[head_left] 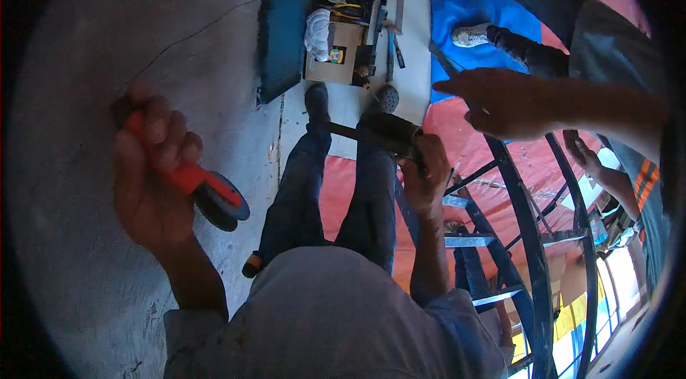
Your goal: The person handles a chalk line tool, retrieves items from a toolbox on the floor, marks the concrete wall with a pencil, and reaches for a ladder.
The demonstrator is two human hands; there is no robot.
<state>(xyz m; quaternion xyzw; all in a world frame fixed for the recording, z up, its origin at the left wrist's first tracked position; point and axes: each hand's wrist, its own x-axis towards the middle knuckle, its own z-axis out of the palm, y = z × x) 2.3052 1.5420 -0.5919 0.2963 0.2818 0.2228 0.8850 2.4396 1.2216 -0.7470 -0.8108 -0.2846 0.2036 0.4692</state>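
My left hand point(153, 171) is raised beside the grey wall, its fingers wrapped round a red-and-black handled tool point(214, 197). The tool's rounded dark end points down to the right; its upper end is blurred. In front of my right leg, my right hand point(426, 173) is closed on a dark tool with a thick cylindrical part point(389, 127) and a flat bar reaching left. Its exact kind is unclear. Another person's hand point(493, 104) stretches in from the right, above and to the right of my right hand.
An open toolbox point(286, 43) with pliers and a white bundle lies past my feet, a hammer point(391, 53) beside it. A metal stepladder point(514, 193) stands at right, near the other person. Blue point(457, 11) and red sheets cover the floor. A yellow-black handle point(251, 264) shows at my hip.
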